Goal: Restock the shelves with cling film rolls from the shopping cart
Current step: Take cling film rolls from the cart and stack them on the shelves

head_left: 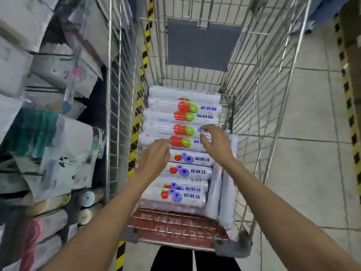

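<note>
**Fig.** Nearest the lens, left forearm (109,222) and right forearm (283,208) rise from the bottom edge, w/ dark trousers (175,259) between them.

- **Left grip** (154,157): fingers loosely curled, nothing held. It sits over the line where red-fruit and blue-fruit rolls meet. Contact w/ the film cannot be told.
- **Right grip** (214,141): released, fingers spread and bent, hovering at the printed end of the red-fruit cling film rolls (183,114).
- **Task items:** these rolls lie crosswise in a stack, under and beyond both grips, inside the shopping cart (254,114).
- **Surface and room:** pale tiled floor (304,114) lies right of the right grip, w/ yellow-black hazard tape (349,106) running along it. A second strip (144,51) shows through the mesh beyond the left grip.
- **Shelves** (58,133): left of the left grip, packed w/ pale bags and boxes.
- **Also in the cart:**
  - Blue-fruit rolls (185,171) lie nearer the body than the grips, same orientation.
  - Plain rolls (226,182) lie lengthwise against the wire side, right of the right wrist.
  - A grey flap (203,44) hangs on the far wall, beyond the stack.
  - A red panel (175,223) sits below the wrists.
- **Hard to make out:** shelf goods are smeared by motion blur, labels unreadable. The panel lettering is illegible. Blue cloth (328,8) at top right is cut off by the frame and not identifiable.
</note>
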{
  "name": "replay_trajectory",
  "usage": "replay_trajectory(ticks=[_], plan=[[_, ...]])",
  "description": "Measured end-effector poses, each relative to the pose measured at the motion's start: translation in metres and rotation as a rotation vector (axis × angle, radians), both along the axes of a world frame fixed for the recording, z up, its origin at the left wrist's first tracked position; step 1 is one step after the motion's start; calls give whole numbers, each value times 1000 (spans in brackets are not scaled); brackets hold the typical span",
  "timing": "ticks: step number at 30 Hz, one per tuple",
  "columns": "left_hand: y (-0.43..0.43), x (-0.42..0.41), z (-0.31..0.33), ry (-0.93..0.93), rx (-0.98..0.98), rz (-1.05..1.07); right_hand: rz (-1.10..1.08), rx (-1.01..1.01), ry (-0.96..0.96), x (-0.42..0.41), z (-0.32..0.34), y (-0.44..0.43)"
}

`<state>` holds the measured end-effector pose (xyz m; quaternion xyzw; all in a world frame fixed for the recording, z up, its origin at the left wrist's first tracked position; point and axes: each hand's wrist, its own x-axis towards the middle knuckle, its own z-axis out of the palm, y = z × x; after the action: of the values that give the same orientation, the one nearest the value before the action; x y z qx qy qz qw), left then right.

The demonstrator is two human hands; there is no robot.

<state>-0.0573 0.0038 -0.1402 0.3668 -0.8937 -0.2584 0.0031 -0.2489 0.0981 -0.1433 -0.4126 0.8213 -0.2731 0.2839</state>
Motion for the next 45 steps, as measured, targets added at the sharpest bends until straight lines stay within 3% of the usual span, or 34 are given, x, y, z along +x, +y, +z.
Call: replay_trajectory(ticks=[5, 10, 21, 28, 35, 41, 45], plan=[[-26, -22, -80, -217, -32, -115, 264, 208, 131, -20, -73, -46], [-33, -33, -105, -320, -31, -146, 371, 292, 289, -24, -98, -53], [-43, -37, -102, -293, -171, -256, 484, 483, 509, -11, -96, -71], [-33, -39, -105, -280, -131, -173, 495, 531, 543, -5, -91, -82], [-43, -52, -109, -433, -62, -230, 477, 530, 600, -1, -102, -79], [-52, -59, -98, -550, -225, -407, 648, 525, 692, -19, -95, -83], [-56, -54, -81, -560, -254, -503, 756, 488, 630, -34, -91, -86]])
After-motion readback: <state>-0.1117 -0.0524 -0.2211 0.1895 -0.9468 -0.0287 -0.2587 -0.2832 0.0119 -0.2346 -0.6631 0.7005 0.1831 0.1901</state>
